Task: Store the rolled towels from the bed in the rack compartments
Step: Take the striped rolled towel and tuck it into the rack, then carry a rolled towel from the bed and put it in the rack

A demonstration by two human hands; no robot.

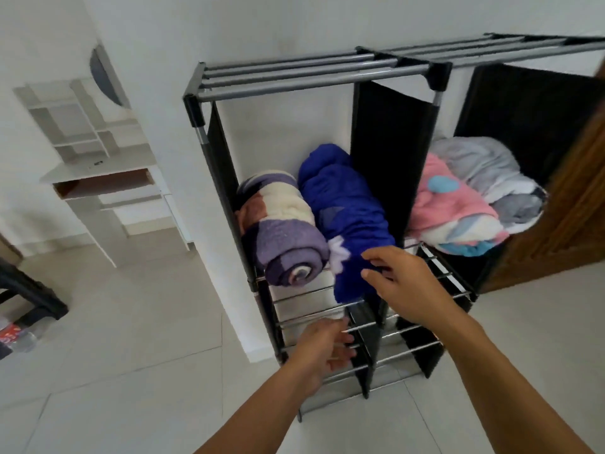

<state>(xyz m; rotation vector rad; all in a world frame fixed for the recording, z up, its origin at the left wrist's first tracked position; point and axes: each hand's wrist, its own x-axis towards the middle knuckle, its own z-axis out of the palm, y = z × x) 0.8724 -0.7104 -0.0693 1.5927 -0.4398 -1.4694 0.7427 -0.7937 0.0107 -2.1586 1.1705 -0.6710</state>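
Note:
A black and grey metal rack (pixel 314 77) stands against the white wall. In its left compartment lie a purple, cream and brown rolled towel (pixel 281 234) and, beside it, a dark blue rolled towel (pixel 343 211) whose front end overhangs the shelf bars. My right hand (pixel 406 283) hovers at that front end, fingers apart, touching or nearly touching the blue towel. Lower down, my left hand (pixel 324 348) is open in front of the lower shelf bars. The right compartment holds a pink towel with blue hearts (pixel 448 208) and a grey one (pixel 491 172).
A white desk unit with shelves (pixel 98 165) stands at the left wall. A dark chair or frame edge (pixel 29 296) sits at the far left. A brown wooden door (pixel 569 204) borders the rack on the right. Pale floor tiles lie below.

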